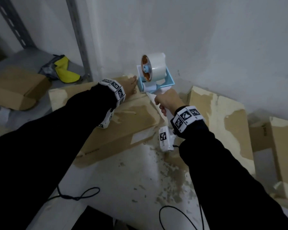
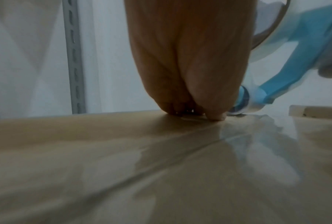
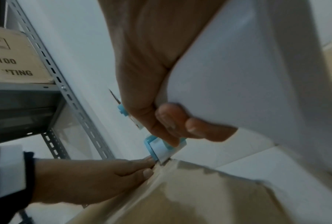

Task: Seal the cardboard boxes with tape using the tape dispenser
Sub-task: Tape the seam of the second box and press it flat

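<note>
A flat brown cardboard box [image 1: 126, 123] lies on the white floor against the wall, its top glossy with clear tape [image 2: 247, 136]. My left hand [image 1: 130, 86] lies flat on the box's far edge, its straight fingers [image 2: 190, 98] pressing the tape end down. My right hand [image 1: 166, 101] grips the white handle [image 3: 247, 75] of a blue and white tape dispenser [image 1: 154, 75] with a white roll. The dispenser's blue roller [image 3: 161, 151] touches the box's far corner right beside the left fingertips [image 3: 140, 163].
Another taped box [image 1: 223, 117] lies to the right, and one more [image 1: 283, 146] at the far right edge. A grey metal shelf post [image 1: 78, 37] stands left of the wall. Under it lie a brown box [image 1: 15, 88] and a yellow and grey item [image 1: 65, 70]. Black cords [image 1: 76, 195] trail on the floor.
</note>
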